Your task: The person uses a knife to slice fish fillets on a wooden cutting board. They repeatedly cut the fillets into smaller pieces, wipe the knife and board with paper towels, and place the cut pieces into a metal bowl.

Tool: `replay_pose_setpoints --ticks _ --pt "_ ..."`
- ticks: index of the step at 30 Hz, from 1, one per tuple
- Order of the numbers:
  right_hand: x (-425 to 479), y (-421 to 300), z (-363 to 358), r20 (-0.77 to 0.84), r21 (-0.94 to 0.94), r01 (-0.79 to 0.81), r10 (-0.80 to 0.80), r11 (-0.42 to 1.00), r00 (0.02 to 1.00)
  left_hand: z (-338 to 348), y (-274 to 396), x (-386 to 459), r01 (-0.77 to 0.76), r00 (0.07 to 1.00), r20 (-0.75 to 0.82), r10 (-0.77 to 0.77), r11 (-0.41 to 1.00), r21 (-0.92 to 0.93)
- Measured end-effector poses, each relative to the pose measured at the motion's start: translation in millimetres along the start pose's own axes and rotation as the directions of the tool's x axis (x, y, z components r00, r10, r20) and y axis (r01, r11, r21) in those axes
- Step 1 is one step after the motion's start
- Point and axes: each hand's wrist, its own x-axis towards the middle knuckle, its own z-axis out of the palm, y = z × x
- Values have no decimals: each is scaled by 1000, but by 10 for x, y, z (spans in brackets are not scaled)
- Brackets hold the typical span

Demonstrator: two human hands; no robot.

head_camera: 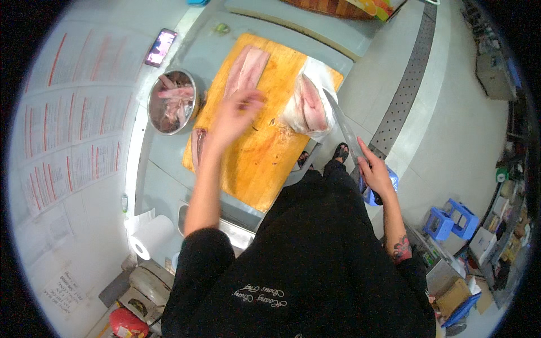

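My left hand (243, 105) is blurred over a wooden cutting board (249, 164), its fingers partly curled. Whether anything is between those fingers cannot be made out. Just beyond it lies a pale pink fish fillet (248, 67), partly covered by the hand. My right hand (374, 171) grips a long knife (344, 120) with a dark handle, off the board's right side. Near the blade, another piece of fish (312, 104) rests on white paper or cloth (291, 112) at the board's right edge. A narrow fish strip (197, 143) lies at the left edge, partly behind my left forearm.
A metal bowl (194, 95) of fish scraps stands left of the board. A phone (161, 47) with a lit screen lies beyond it, and a paper towel roll (151, 236) sits nearer me. Blue plastic stools (451, 220) stand on the floor at right.
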Motion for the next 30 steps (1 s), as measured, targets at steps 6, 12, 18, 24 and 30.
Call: replay_pose_setpoints --ticks 6,12,18,24,30 --pt "62 111 -125 32 95 -50 47 994 998 1579 102 730 -238 949 -194 250 968 84" --pt "165 203 -272 89 -38 -44 47 998 995 1217 -12 1004 -288 957 137 254 884 370" --pt "429 246 -472 151 -69 145 -134 987 979 1020 188 1246 -509 839 465 282 707 491" --pt "553 168 -745 262 -27 97 -87 995 961 975 427 1359 -460 830 548 98 676 575" --pt "726 344 -784 283 -70 205 -177 976 943 897 428 1268 -670 718 618 321 559 488"
